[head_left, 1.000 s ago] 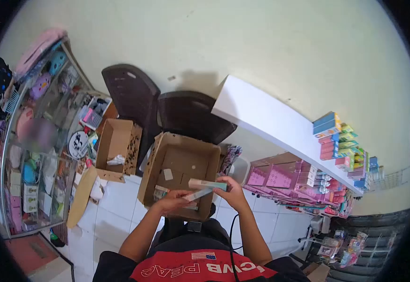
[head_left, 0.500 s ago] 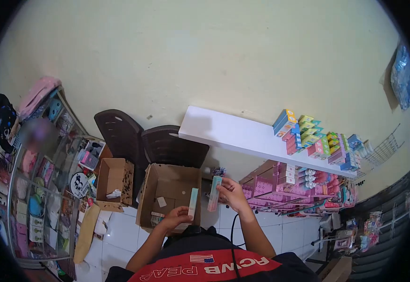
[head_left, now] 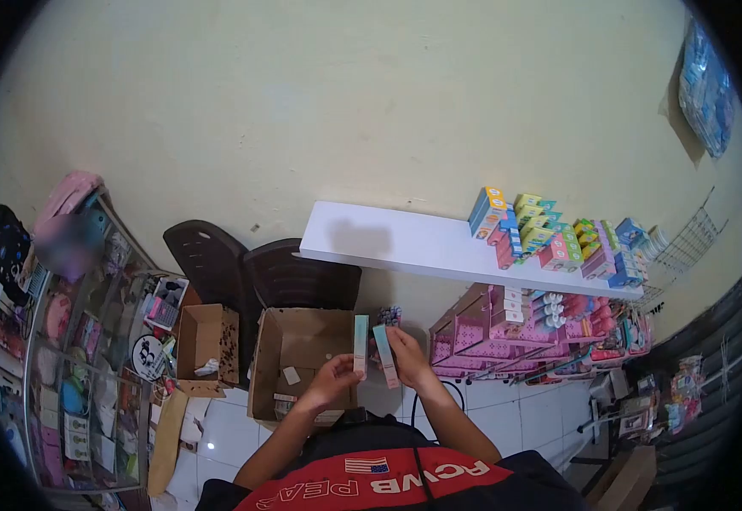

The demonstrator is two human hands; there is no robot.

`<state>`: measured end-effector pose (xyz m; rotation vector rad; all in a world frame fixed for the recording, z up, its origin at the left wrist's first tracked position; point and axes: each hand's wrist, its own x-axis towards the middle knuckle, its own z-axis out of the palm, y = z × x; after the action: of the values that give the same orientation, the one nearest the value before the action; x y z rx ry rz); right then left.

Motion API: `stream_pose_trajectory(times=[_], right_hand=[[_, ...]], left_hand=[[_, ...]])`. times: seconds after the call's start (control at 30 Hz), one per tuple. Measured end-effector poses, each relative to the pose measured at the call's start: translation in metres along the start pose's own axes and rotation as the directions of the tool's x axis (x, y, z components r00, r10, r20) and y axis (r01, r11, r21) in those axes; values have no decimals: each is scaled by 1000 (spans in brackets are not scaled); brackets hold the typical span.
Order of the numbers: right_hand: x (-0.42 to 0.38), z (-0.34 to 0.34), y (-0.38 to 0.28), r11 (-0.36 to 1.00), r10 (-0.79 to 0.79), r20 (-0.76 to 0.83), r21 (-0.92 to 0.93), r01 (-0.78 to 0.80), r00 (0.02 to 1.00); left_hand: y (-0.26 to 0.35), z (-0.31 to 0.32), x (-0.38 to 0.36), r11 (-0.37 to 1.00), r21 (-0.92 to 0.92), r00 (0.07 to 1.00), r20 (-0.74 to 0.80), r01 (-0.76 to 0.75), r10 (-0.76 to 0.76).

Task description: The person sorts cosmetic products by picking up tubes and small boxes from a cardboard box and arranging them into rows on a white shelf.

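Both hands up at chest height, each pinching a slim box upright: L hand point(head_left: 333, 381) on mint box point(head_left: 360, 344), R hand point(head_left: 406, 358) on pink-teal box point(head_left: 385, 354), side by side, above open carton point(head_left: 303, 362). Risk: fingertip grip only, so a box could slip to floor tiles point(head_left: 515, 417). Boxes long, thin, pastel; print unreadable.

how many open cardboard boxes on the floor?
2: the larger cardboard box just ahead of the hands, and the smaller cardboard box to its left beside the glass cabinet. Others may be hidden.
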<state>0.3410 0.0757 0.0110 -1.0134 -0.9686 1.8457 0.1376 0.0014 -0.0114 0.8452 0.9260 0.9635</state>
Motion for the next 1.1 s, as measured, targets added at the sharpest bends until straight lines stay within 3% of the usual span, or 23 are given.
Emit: stream_pose_trajectory(times=[0.27,0.43,0.6,0.63,0.7,0.77,0.83,0.87,0.93,1.03,1.1], right_hand=[[-18,-16,-25,996,-84,-87,-16,83,993],[-26,-31,-36,995,-96,-143,23,101,985],[-22,-66,-49,884,-432,-179,-278,375,884],[-30,-68,-66,886,-432,-188,-275,374,882],[-49,-69,-113,906,-226,-222,-405,121,949],[-41,-89,-127,899,-276,-237,-407,163,931],[-34,-107,-146,593,-613,-131,-728,344,779],[-32,-113,-158,597,-611,-139,-727,339,779],[-37,-116,-190,577,-669,-36,-654,489,742],[-55,-100,-242,669,-546,-97,-648,364,832],[-52,-96,-261,650,-553,-95,-670,358,828]], left_hand=[[17,30,28,994,80,996,47,-75,71],[34,55,54,989,87,982,158,-121,106],[65,92,98,985,100,972,203,-142,119],[70,98,109,977,122,966,211,-177,149],[80,113,130,968,139,959,224,-209,174],[93,129,152,946,208,955,220,-247,201],[112,150,165,917,285,956,178,-278,234],[118,156,176,865,368,939,179,-342,295],[126,170,193,795,436,907,188,-421,377],[127,174,223,780,426,888,185,-458,421],[125,166,245,766,455,889,174,-455,424]])
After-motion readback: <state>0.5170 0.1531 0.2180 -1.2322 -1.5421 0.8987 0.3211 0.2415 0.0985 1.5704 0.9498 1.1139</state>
